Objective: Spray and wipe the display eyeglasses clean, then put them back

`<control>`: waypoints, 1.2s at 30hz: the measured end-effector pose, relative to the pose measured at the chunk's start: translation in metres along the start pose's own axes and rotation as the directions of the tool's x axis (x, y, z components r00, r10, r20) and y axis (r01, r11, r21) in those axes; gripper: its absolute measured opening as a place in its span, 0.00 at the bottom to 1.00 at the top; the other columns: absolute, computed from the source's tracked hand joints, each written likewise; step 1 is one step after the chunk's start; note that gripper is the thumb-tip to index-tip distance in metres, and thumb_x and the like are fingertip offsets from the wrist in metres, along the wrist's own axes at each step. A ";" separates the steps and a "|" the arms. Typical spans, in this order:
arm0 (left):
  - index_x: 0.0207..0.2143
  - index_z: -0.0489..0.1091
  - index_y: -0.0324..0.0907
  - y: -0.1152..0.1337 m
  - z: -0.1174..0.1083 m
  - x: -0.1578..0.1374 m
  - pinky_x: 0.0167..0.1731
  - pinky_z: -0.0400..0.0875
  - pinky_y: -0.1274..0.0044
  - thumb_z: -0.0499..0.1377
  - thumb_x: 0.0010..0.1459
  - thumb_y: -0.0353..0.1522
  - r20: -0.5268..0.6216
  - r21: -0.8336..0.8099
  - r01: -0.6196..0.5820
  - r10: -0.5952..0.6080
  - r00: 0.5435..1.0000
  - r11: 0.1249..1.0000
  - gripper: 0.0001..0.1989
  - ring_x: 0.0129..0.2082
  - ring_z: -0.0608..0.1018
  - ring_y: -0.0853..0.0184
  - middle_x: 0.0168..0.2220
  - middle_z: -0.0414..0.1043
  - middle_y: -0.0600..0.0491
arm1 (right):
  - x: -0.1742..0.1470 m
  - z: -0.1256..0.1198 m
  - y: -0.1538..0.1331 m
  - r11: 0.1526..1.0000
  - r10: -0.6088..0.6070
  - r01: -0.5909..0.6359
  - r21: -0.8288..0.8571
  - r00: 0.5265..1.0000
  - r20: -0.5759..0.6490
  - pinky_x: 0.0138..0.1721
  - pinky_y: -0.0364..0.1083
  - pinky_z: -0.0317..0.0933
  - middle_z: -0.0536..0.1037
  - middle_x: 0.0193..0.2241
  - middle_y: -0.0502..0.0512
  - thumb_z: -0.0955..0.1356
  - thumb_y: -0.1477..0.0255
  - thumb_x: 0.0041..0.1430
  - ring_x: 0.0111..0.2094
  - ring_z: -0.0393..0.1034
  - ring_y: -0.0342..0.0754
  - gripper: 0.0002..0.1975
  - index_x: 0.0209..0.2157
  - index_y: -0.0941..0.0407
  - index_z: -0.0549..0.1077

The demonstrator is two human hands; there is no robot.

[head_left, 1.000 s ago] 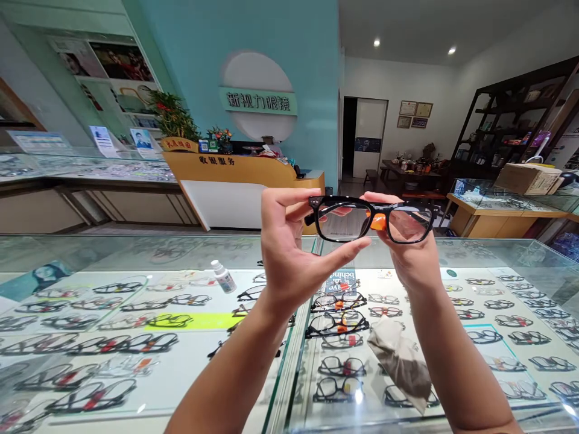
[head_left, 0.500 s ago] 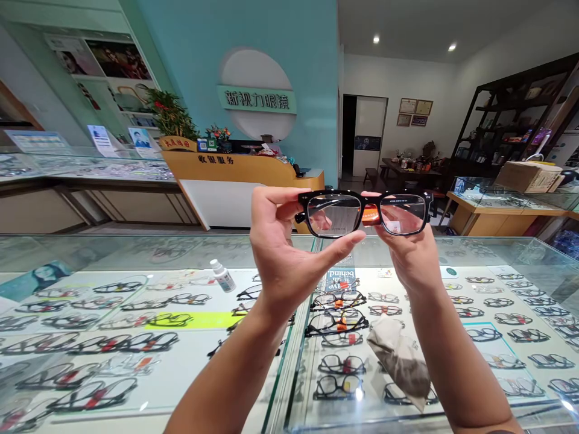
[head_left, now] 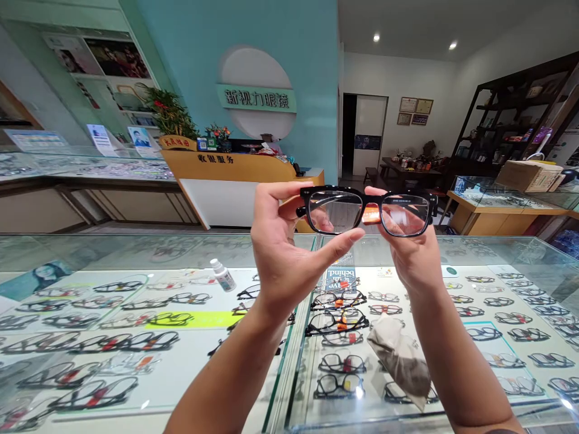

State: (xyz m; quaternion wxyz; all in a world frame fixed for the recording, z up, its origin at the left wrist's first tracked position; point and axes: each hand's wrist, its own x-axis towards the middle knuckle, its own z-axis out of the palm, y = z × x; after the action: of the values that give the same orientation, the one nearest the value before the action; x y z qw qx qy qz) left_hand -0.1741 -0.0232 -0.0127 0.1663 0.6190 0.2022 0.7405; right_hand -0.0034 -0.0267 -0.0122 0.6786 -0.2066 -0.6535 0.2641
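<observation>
A pair of black-framed eyeglasses (head_left: 371, 199) is held up above the glass counter, lenses facing me and temples folded behind. An orange tag shows behind the bridge. My left hand (head_left: 289, 241) pinches the left end of the frame, its thumb stretched under the left lens. On the other side my right hand (head_left: 411, 247) grips the glasses from behind and below the right lens; some of its fingers show through that lens. Below the hands, a crumpled grey-beige cloth (head_left: 400, 358) and a white spray bottle (head_left: 223, 275) lie on the counter top.
The glass display counter (head_left: 149, 244) spans the foreground, with many eyeglasses laid in rows inside. Beyond it stands a wooden cashier desk (head_left: 244, 166) with plants on top. Another display case (head_left: 502, 211) at right bears a cardboard box (head_left: 529, 176).
The glasses have shifted slightly up and right and tilted a little, both hands moving with them. The cloth and the bottle stay where they were.
</observation>
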 end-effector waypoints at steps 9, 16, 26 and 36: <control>0.40 0.70 0.43 -0.005 -0.008 0.017 0.29 0.71 0.74 0.74 0.46 0.57 0.355 -0.149 0.492 -0.418 0.836 0.858 0.33 0.24 0.70 0.70 0.24 0.67 0.59 | -0.006 0.000 -0.006 0.971 -0.127 0.129 -0.201 0.992 0.021 0.59 0.57 0.74 0.84 0.56 0.58 0.74 0.57 0.66 0.58 0.79 0.55 0.15 0.49 0.49 0.82; 0.31 0.74 0.43 -0.010 -0.010 0.019 0.26 0.68 0.74 0.67 0.51 0.63 0.551 -0.118 0.597 -0.448 0.704 0.794 0.31 0.22 0.68 0.68 0.18 0.61 0.58 | -0.008 -0.003 -0.012 0.968 -0.154 0.174 -0.182 0.981 0.122 0.61 0.58 0.73 0.81 0.57 0.57 0.75 0.58 0.65 0.58 0.77 0.55 0.18 0.54 0.47 0.82; 0.21 0.69 0.43 -0.020 -0.015 0.016 0.26 0.68 0.73 0.60 0.58 0.63 0.702 -0.054 0.618 -0.410 0.582 0.784 0.33 0.22 0.70 0.68 0.19 0.65 0.54 | -0.010 -0.003 -0.016 0.959 -0.208 0.221 -0.177 0.974 0.091 0.60 0.61 0.73 0.81 0.53 0.56 0.77 0.58 0.62 0.56 0.77 0.57 0.15 0.49 0.46 0.84; 0.26 0.72 0.43 -0.026 -0.017 0.014 0.29 0.69 0.72 0.56 0.61 0.63 0.718 -0.039 0.607 -0.400 0.570 0.794 0.33 0.25 0.71 0.67 0.21 0.66 0.54 | -0.011 -0.003 -0.014 0.978 -0.135 0.149 -0.143 0.986 0.101 0.62 0.63 0.71 0.81 0.53 0.55 0.79 0.56 0.58 0.57 0.76 0.58 0.18 0.48 0.47 0.84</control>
State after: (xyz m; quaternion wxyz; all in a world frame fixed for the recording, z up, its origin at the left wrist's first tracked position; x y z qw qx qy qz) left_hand -0.1934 0.0042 -0.0162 0.5200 0.7288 0.1892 0.4034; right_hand 0.0007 -0.0438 -0.0121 0.6480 -0.1979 -0.7146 0.1740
